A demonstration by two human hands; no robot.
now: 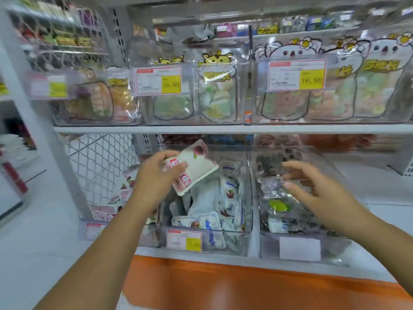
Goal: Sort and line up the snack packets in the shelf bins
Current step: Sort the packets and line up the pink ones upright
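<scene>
Your left hand (154, 175) holds a packet (192, 168) of smooth, glossy white plastic film. The bins (237, 245) are clear hard plastic, shiny, with glare on the walls. Far pouches (218, 95), upper row: clear glossy film. Mesh (100, 166), left: white-coated metal wire. Shelf (223, 129) edge: smooth, matt white. Labels (157, 80): printed paper by the look. Near base (223, 285): orange, glossy, reflecting light.

- White metal shelf board (223, 129).
- Red-bordered paper price label, yellow "16.80" patch (297, 74), above its right end.
- White wire mesh panel (100, 166), beneath its left end.
</scene>
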